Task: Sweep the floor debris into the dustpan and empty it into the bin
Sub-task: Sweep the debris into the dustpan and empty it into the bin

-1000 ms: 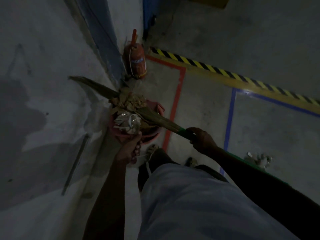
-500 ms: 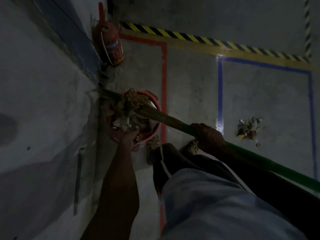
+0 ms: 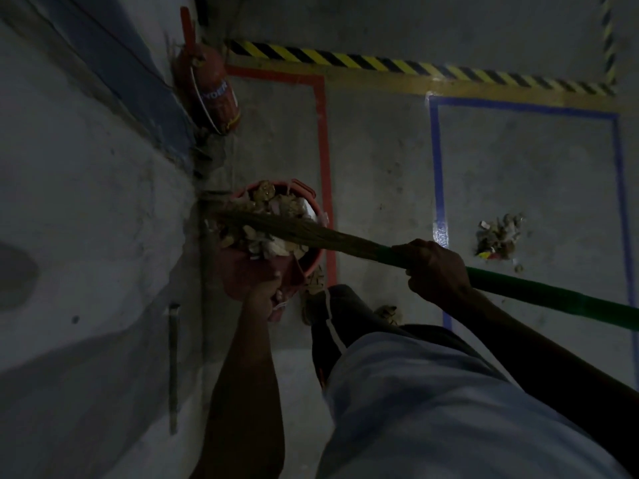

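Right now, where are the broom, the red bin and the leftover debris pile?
broom [image 3: 311, 236]: head view, on the bristle bundle.
red bin [image 3: 313, 262]: head view, on its right wall.
debris pile [image 3: 498, 235]: head view, on its middle.

Red dustpan [image 3: 242, 274] tilted over red bin [image 3: 311, 261] (debris-filled); broom [image 3: 311, 233] bristles across.
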